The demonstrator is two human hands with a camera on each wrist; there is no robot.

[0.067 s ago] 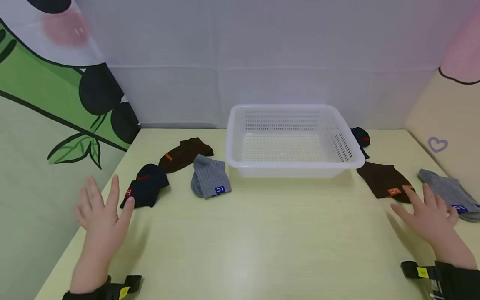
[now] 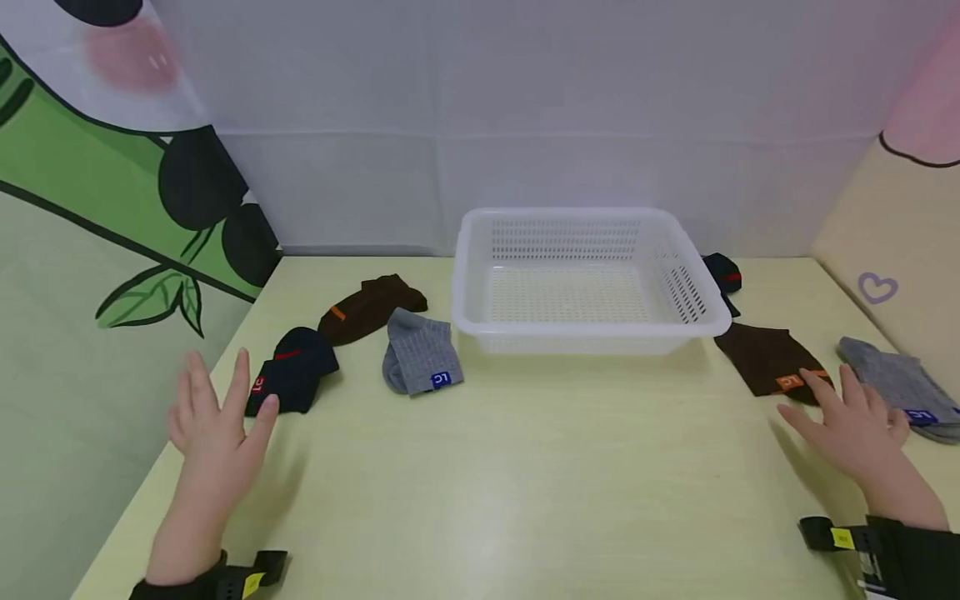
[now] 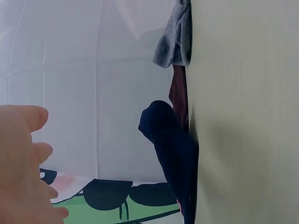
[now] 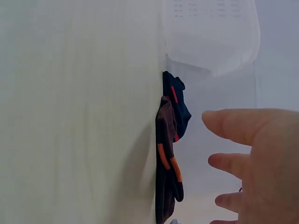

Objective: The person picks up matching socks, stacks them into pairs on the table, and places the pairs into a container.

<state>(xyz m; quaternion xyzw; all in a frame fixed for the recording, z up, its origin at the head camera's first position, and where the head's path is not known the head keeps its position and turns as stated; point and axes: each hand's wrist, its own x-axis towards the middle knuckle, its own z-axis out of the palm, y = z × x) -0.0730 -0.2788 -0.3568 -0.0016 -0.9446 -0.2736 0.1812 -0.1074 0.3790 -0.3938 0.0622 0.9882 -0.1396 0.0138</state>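
L grip (image 2: 221,429) & R grip (image 2: 858,429) spread, holding nothing; socks (image 2: 292,375) ahead of them, outside basket (image 2: 592,331) btwn; prob. nothing done yet, all socks left.

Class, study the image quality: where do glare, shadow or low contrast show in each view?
Head: pale glare on the tabletop, soft shadows inward of the left hand and right hand; left wrist: image turned sideways, broad blurry shadow, navy socks dark with little detail; right wrist: also sideways, hazy, white plastic basket low in contrast.
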